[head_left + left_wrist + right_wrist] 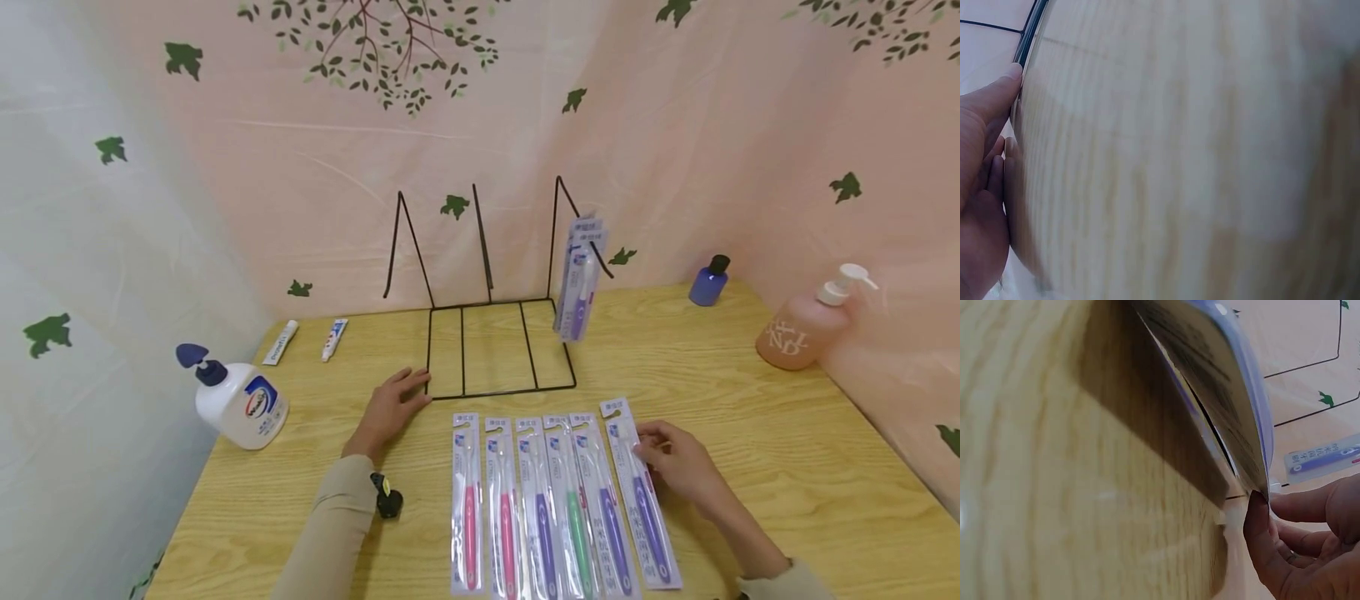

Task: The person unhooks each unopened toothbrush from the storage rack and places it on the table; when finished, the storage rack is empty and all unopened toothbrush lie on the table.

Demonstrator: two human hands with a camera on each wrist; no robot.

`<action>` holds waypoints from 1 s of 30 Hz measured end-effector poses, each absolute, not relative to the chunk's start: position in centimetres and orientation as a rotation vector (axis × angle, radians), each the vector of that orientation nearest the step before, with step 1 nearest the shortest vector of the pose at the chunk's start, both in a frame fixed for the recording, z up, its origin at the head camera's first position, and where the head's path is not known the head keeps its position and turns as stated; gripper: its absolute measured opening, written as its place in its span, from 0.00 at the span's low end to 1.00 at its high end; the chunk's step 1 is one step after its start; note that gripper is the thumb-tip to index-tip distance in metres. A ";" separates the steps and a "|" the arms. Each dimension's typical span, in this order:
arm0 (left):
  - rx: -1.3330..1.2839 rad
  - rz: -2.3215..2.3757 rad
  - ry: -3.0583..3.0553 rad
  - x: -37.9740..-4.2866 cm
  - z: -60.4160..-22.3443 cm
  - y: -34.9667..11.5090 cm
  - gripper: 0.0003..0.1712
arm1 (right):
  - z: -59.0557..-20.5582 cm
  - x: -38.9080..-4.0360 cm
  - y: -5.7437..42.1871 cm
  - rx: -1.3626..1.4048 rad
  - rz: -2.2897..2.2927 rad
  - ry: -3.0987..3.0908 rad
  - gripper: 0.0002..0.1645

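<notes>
My right hand (678, 462) pinches the upper right edge of a packaged purple toothbrush (647, 521), the rightmost of a row on the table. In the right wrist view, thumb and finger grip the package (1235, 406), which is tilted up from the wood. Left of it lie several more packaged toothbrushes, among them a green one (576, 525) and a pink one (470, 525). My left hand (388, 408) rests on the table, fingertips touching the front left corner of a black wire rack (495, 392). Packaged toothbrushes (577, 283) hang on the rack's right hook.
At left stand a white pump bottle (243, 404), a white tube (281, 342) and a small toothpaste tube (335, 340). A small blue bottle (708, 283) and a pink pump bottle (802, 329) are at right. Patterned cloth (337, 167) hangs behind the table.
</notes>
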State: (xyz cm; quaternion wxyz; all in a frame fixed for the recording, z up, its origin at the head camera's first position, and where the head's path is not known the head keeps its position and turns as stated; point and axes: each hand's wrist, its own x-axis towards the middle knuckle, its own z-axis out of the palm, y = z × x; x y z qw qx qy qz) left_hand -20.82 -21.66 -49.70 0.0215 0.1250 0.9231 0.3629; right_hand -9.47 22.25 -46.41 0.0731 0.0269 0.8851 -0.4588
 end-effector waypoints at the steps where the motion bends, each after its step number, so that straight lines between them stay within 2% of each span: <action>1: 0.385 1.127 2.857 -20.8 -49.7 -21.7 0.28 | -46.4 -9.5 22.2 0.078 -1.353 2.669 0.21; 11: 0.386 1.124 2.853 -20.8 -49.6 -21.6 0.28 | -45.7 -9.9 22.0 0.024 -1.195 2.739 0.19; 17: 0.382 1.129 2.856 -20.7 -49.5 -21.7 0.28 | -43.7 -10.9 22.0 -0.062 -1.244 2.764 0.18; 23: 0.376 1.127 2.850 -20.7 -49.5 -21.7 0.28 | -40.9 -14.4 21.1 -0.232 -1.391 2.874 0.21; 30: 0.380 1.125 2.855 -20.7 -49.5 -21.7 0.28 | -38.2 -20.2 18.9 -0.296 -1.741 2.930 0.22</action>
